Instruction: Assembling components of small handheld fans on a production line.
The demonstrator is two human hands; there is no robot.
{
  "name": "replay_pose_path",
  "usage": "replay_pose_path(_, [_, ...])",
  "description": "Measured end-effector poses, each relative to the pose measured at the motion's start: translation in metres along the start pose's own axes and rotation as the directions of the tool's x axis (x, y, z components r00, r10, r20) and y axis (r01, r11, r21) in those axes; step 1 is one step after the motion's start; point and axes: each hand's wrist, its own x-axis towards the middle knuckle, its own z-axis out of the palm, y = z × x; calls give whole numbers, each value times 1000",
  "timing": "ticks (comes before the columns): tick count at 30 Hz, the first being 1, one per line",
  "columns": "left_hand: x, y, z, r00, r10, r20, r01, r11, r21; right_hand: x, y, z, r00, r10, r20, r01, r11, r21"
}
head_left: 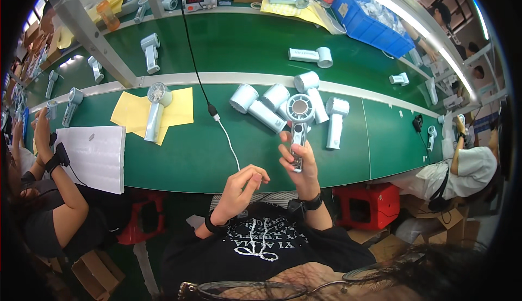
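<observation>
My right hand (304, 165) holds a handheld fan (300, 108) upright by its handle. The fan's round slotted head has a dull disc in the middle, and its handle looks greyish and shiny. To the left, my left hand (239, 192) is raised near the table's front edge, fingers curled together; what lies between them, if anything, is hidden. A white cable (229, 138) runs down from a black connector (212, 109) and reaches the back of that hand. Several pale blue handheld fans (337, 119) lie just beyond my right hand.
Left on the green table (196, 165) are a fan on yellow paper (125, 110) and a white foam sheet (92, 154). Beyond a metal rail, more fans and a blue crate (370, 29) sit on a green surface. Co-workers sit on both sides; a red stool (370, 206) stands right.
</observation>
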Motion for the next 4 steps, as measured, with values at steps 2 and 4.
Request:
replay_pose_path(2, [0, 0, 4, 999, 4, 50, -2, 999, -43, 1, 3, 2, 999, -35, 12, 35, 999, -28])
replay_pose_path(4, [-1, -1, 6, 997, 2, 73, 3, 998, -65, 3, 10, 13, 993, -82, -90, 82, 997, -1])
